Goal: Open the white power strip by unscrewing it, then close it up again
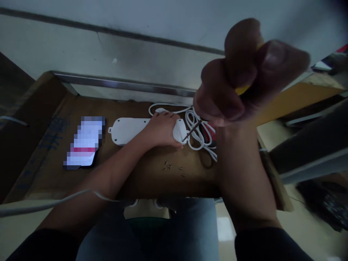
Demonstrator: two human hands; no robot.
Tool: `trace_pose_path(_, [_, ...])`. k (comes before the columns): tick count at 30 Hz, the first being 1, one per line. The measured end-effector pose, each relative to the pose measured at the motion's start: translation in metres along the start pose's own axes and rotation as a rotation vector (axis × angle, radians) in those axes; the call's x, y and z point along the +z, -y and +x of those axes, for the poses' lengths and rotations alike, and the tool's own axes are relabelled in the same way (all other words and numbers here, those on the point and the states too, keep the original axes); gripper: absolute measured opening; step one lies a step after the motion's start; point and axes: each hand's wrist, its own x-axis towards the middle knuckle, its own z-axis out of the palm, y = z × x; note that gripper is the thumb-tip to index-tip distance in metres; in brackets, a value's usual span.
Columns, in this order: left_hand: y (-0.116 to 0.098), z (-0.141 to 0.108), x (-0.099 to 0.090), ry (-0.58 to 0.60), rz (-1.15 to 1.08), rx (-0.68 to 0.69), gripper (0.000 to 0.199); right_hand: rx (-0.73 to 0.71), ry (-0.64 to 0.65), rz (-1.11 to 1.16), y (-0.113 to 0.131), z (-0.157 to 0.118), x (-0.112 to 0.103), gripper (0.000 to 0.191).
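My left hand grips a white power strip, its fingers over the top near the narrow end. The strip's body lies flat on a brown cardboard sheet, with a white end piece showing beside my hand. My right hand is a blurred raised fist around a yellow-handled screwdriver. Its dark metal shaft slants down to the white end piece. Several small screws lie loose just below my left hand. A coiled white cord lies to the right of the strip.
A phone with a pixelated screen lies left of the strip. A red item sits under the cord. A metal strip and wall stand behind the cardboard. A white cable crosses near my left forearm. My jeans show below.
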Motion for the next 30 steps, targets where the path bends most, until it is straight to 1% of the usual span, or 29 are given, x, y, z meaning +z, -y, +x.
trace_pose_path(2, [0.001, 0.000, -0.001, 0.016, -0.005, -0.009, 0.099, -0.017, 0.069, 0.008, 0.000, -0.007, 0.011, 0.041])
trace_pose_path(3, [0.002, 0.000, -0.001, 0.027, -0.012, -0.012, 0.099, -0.118, -0.018, 0.050, -0.002, -0.010, 0.019, 0.039])
trace_pose_path(4, [0.003, 0.000, -0.002, 0.041, -0.018, -0.001, 0.098, -0.306, -0.210, 0.103, -0.005, -0.014, 0.027, 0.041])
trace_pose_path(5, [0.003, 0.000, -0.002, 0.050, -0.023, 0.012, 0.097, -0.402, -0.326, 0.071, -0.009, -0.016, 0.034, 0.042])
trace_pose_path(6, [0.003, 0.000, -0.003, 0.052, -0.024, 0.024, 0.096, -0.466, -0.480, -0.001, -0.012, -0.019, 0.040, 0.041])
trace_pose_path(7, [0.003, 0.000, -0.003, 0.051, -0.023, 0.032, 0.095, -0.494, -0.575, -0.074, -0.015, -0.021, 0.045, 0.040])
trace_pose_path(8, [0.003, 0.000, -0.003, 0.047, -0.020, 0.035, 0.095, -0.489, -0.619, -0.141, -0.016, -0.023, 0.048, 0.039])
trace_pose_path(9, [0.003, 0.000, -0.003, 0.044, -0.017, 0.035, 0.096, -0.476, -0.631, -0.187, -0.017, -0.025, 0.049, 0.037])
trace_pose_path(11, [0.003, 0.000, -0.003, 0.047, -0.015, 0.031, 0.097, -0.437, -0.567, -0.237, -0.015, -0.028, 0.046, 0.036])
trace_pose_path(13, [0.003, 0.000, -0.003, 0.052, -0.016, 0.023, 0.096, -0.416, -0.505, -0.228, -0.009, -0.029, 0.040, 0.039])
trace_pose_path(14, [0.003, 0.000, -0.003, 0.051, -0.018, 0.020, 0.096, -0.375, -0.436, -0.213, -0.006, -0.028, 0.036, 0.042])
trace_pose_path(16, [0.004, 0.001, -0.001, 0.038, -0.025, 0.028, 0.096, -0.268, -0.209, -0.135, 0.000, -0.023, 0.027, 0.047])
trace_pose_path(18, [0.005, 0.001, 0.000, 0.026, -0.033, 0.040, 0.094, -0.189, 0.071, -0.014, 0.002, -0.014, 0.017, 0.048])
trace_pose_path(19, [0.006, 0.002, 0.000, 0.022, -0.036, 0.043, 0.094, -0.204, 0.148, 0.071, 0.002, -0.008, 0.011, 0.048])
trace_pose_path(20, [0.006, 0.002, 0.000, 0.020, -0.036, 0.041, 0.093, -0.186, 0.264, 0.177, 0.000, -0.004, 0.006, 0.052])
trace_pose_path(22, [0.006, 0.002, 0.001, 0.019, -0.034, 0.032, 0.094, -0.151, 0.430, 0.396, -0.003, 0.002, -0.002, 0.064])
trace_pose_path(23, [0.006, 0.002, 0.001, 0.018, -0.032, 0.027, 0.095, -0.124, 0.504, 0.453, -0.003, 0.003, -0.004, 0.067])
trace_pose_path(24, [0.005, 0.001, 0.000, 0.017, -0.030, 0.025, 0.096, -0.091, 0.528, 0.466, -0.003, 0.002, -0.004, 0.066])
trace_pose_path(25, [0.005, 0.001, 0.000, 0.019, -0.029, 0.025, 0.097, -0.064, 0.522, 0.429, -0.002, -0.001, -0.003, 0.063])
trace_pose_path(26, [0.004, 0.001, 0.000, 0.022, -0.029, 0.025, 0.098, -0.046, 0.440, 0.364, 0.000, -0.005, -0.001, 0.058])
trace_pose_path(27, [0.004, 0.001, 0.000, 0.026, -0.028, 0.024, 0.098, -0.034, 0.329, 0.288, 0.003, -0.010, 0.002, 0.052])
trace_pose_path(29, [0.002, 0.000, 0.000, 0.035, -0.019, 0.026, 0.099, -0.070, 0.118, 0.187, 0.006, -0.020, 0.010, 0.042])
trace_pose_path(30, [0.001, 0.000, 0.000, 0.042, -0.011, 0.024, 0.101, -0.097, 0.046, 0.145, 0.006, -0.024, 0.013, 0.039])
